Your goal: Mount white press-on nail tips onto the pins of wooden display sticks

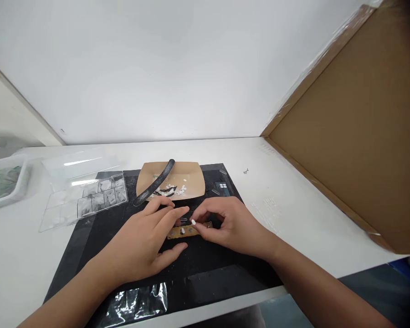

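Looking down past my forearms, I see a crinkled clear plastic wrapper (136, 303) at the near edge of the black mat (89, 241) that covers the middle of the white table (294, 200). Just beyond it my left hand (146, 243) rests palm down on the mat, fingers loosely spread and extended, fingertips pressing on the left end of a small brown strip (187, 231) that lies flat near the mat's centre. My right hand (225, 223) comes in from the right side, its thumb and forefinger pinched together on a tiny white piece (193, 222) held right over the strip; the other fingers curl in. Whether the white piece touches the strip I cannot tell. A few pale dots sit on the strip's surface.

Farther out, at the mat's far edge, a tan paper tray (191, 180) holds white scraps (177, 189) and dark bits, and a black curved tool (155, 182) lies slantwise across its left part, its lower end reaching down onto the mat. To the left, half on the mat, an open clear compartment box (99, 196) lies with its lid folded back toward the far left. A white bin (7, 182) stands at the table's left edge. A brown cardboard panel (355, 136) stands along the right edge, and a white wall closes the far edge.
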A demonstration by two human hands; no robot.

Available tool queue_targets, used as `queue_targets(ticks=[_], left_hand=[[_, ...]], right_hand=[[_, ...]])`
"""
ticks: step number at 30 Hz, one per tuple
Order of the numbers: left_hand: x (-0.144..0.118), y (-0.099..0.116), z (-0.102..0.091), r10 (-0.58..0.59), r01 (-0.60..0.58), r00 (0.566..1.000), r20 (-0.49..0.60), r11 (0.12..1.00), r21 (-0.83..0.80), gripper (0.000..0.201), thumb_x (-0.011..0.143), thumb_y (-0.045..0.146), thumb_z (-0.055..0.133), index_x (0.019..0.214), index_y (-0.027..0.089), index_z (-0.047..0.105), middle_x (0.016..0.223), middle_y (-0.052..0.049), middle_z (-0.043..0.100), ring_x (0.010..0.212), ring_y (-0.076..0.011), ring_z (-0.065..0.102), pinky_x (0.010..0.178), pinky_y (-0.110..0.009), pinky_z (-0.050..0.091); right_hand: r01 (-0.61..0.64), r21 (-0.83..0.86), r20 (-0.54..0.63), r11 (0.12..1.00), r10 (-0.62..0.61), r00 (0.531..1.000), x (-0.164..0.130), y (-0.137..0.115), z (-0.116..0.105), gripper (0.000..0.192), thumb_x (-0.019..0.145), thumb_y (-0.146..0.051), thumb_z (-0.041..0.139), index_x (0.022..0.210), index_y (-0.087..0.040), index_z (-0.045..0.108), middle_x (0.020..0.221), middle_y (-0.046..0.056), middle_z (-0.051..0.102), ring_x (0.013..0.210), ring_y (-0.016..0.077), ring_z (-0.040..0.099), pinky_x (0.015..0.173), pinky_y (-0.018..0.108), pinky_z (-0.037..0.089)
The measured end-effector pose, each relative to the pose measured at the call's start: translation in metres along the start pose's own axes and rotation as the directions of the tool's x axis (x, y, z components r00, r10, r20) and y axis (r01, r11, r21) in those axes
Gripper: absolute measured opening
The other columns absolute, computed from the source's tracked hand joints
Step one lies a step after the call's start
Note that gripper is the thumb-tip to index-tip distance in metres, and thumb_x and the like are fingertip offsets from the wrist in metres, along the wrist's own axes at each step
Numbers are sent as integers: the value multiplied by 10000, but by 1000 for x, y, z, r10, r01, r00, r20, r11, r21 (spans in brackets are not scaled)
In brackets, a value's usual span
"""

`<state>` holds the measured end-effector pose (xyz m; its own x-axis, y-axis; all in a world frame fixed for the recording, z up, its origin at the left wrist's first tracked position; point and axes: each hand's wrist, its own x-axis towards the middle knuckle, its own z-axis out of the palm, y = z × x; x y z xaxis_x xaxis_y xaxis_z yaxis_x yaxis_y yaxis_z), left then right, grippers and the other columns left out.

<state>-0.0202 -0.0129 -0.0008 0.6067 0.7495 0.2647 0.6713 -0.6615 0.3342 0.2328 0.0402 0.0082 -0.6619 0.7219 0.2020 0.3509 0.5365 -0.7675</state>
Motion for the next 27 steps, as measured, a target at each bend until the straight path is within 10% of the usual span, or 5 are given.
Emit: queue_targets(ticks=[7, 27], left_hand=[[0, -2, 2, 7, -7, 1000, 13, 1000, 23, 564, 983, 287, 711, 1469, 132, 471, 1154, -121, 743, 1260, -335, 564, 954, -500, 634], [1, -6, 9, -1, 2, 999, -37, 1000, 27, 329, 1026, 242, 642, 1331, 139, 576, 1021, -106, 751, 1156, -325, 606, 840, -436, 634]], right_hand=[[93, -212, 55, 973, -83, 995, 0, 2, 6, 66, 891, -245, 851, 918, -238, 791, 1014, 36, 670, 975, 204, 610, 924, 385, 509], [-40, -288, -5, 957, 41, 999, -5, -4, 14, 100, 877, -163, 835, 881, -237, 768, 966, 36, 652, 994, 239, 582, 906, 431, 491]])
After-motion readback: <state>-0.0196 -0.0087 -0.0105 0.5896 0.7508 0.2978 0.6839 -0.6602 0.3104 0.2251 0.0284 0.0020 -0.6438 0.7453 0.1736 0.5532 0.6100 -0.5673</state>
